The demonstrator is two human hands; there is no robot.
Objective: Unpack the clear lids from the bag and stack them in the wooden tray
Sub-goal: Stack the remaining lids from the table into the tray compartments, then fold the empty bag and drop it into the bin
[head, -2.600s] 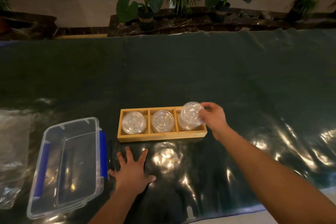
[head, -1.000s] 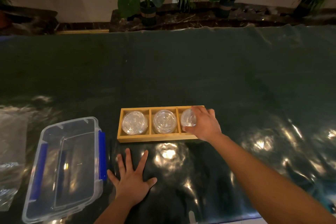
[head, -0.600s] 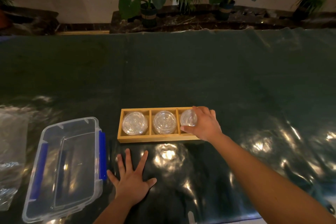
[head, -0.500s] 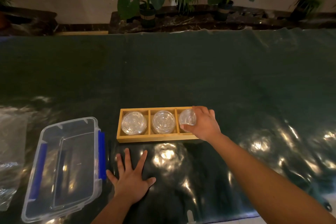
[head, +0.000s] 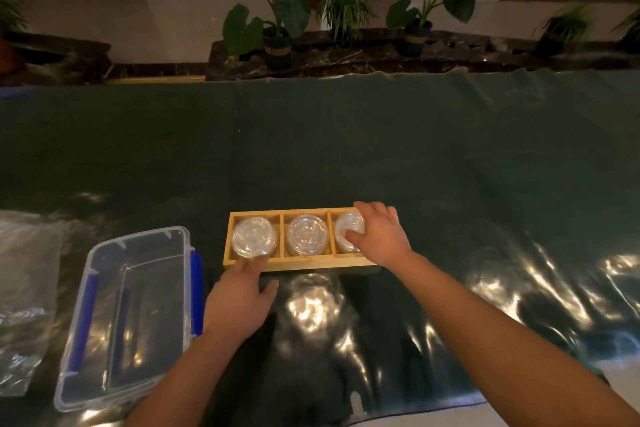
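The wooden tray [head: 304,262] has three compartments and sits on the dark green cloth. A stack of clear lids [head: 254,237] fills the left compartment and another stack [head: 307,235] fills the middle one. My right hand [head: 381,241] rests over the right compartment, thumb and fingers closed around the top clear lid [head: 348,227] of the stack there; it hides most of that stack. My left hand [head: 240,295] lies flat on the cloth, its fingertips touching the tray's front wall below the left compartment. It holds nothing.
A clear plastic box with blue latches [head: 128,315] stands left of my left hand. A crumpled clear bag [head: 24,288] lies at the far left. Potted plants [head: 277,42] line the ledge behind the table. The table's near edge [head: 519,402] runs bottom right.
My right hand brought a lid down onto the right compartment's stack and stays on it. My left hand slid forward from the cloth up to the tray's front wall.
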